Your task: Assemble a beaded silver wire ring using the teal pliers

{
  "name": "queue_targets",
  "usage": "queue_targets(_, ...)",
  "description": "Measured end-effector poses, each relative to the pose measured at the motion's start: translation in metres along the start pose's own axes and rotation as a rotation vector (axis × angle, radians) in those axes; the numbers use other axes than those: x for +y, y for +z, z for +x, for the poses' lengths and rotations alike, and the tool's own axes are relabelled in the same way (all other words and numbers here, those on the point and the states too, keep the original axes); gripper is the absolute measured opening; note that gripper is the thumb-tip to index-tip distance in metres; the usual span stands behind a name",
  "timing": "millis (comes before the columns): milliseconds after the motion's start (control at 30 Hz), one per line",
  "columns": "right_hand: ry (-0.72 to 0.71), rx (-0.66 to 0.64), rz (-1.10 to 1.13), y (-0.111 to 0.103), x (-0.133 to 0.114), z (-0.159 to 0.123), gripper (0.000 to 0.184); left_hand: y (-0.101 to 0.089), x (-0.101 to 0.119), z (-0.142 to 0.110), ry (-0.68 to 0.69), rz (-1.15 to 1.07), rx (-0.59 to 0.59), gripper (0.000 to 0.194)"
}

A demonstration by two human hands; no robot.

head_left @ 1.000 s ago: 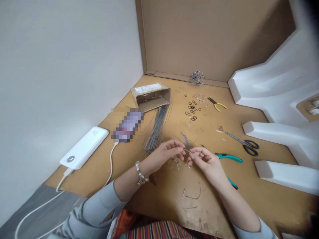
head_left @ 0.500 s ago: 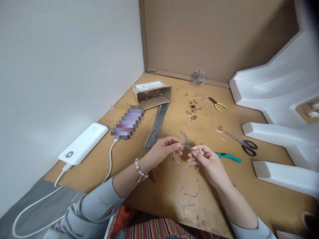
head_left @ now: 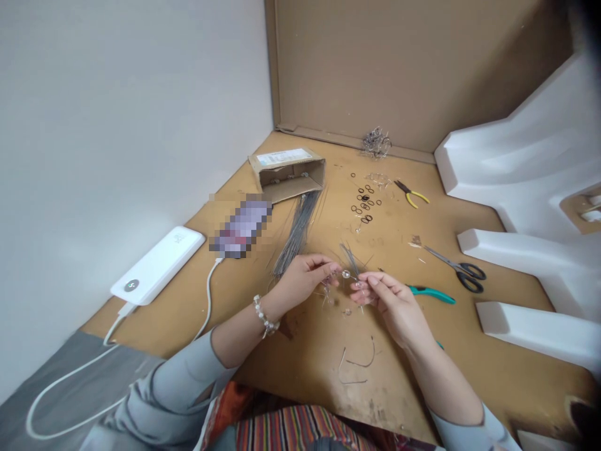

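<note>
Between my hands stretches a thin wire strung with clear beads [head_left: 346,274]. My left hand [head_left: 307,280] pinches its left part between thumb and fingers. At the other side, my right hand [head_left: 392,304] pinches the wire near another bead, its fingertips partly covering it. More beaded wire dangles below the left fingers, too fine to follow. Just beyond the hands lie a few short grey wires [head_left: 350,257]. A thick bundle of straight grey wires [head_left: 297,235] runs from a small box to behind my left hand. Several bent wire pieces [head_left: 360,363] rest in front of me.
An open cardboard box [head_left: 291,178] lies at the back. Several dark rings [head_left: 365,199], yellow-handled pliers [head_left: 410,193], scissors [head_left: 462,272] and a teal-handled tool [head_left: 432,293] are spread rightwards. A power bank [head_left: 159,266] and a blurred phone [head_left: 241,228] stand left; white foam [head_left: 498,254] borders the right.
The beaded wire loop that hung open between my hands is now drawn into a short span, with a bead in the gap. My right fingers have shifted on the wire.
</note>
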State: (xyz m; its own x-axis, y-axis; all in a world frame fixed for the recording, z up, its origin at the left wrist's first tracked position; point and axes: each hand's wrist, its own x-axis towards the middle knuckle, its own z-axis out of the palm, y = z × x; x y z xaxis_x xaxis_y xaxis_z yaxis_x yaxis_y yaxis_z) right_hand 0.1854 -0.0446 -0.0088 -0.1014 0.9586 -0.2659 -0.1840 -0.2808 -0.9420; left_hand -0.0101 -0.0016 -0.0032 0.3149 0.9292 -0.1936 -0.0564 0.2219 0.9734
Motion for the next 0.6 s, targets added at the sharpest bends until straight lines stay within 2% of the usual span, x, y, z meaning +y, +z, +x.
queue_targets(167, 0.026, 0.009, 0.064, 0.0001, -0.0009, 0.0004, 0.029, 0.0004, 0.0026, -0.0011, 0.006, 0.079, 0.020, 0.020)
queue_targets(333, 0.016, 0.013, -0.030, 0.0007, -0.0013, -0.0010, 0.028, -0.0009, 0.0008, -0.0008, 0.022, 0.126, -0.004, 0.022)
queue_targets(433, 0.008, -0.030, -0.089, 0.0019, 0.0005, -0.0016, 0.027, -0.0019, -0.0015, -0.0003, 0.054, 0.176, -0.044, 0.023)
queue_targets(533, 0.014, -0.111, -0.107, 0.0038, 0.0022, -0.0021, 0.029, -0.0012, -0.0015, 0.0000, 0.009, 0.158, -0.084, 0.021)
queue_targets(600, 0.012, -0.118, -0.115, 0.0043, 0.0021, -0.0023, 0.028, -0.0004, 0.0001, 0.0002, -0.041, 0.086, -0.097, 0.021)
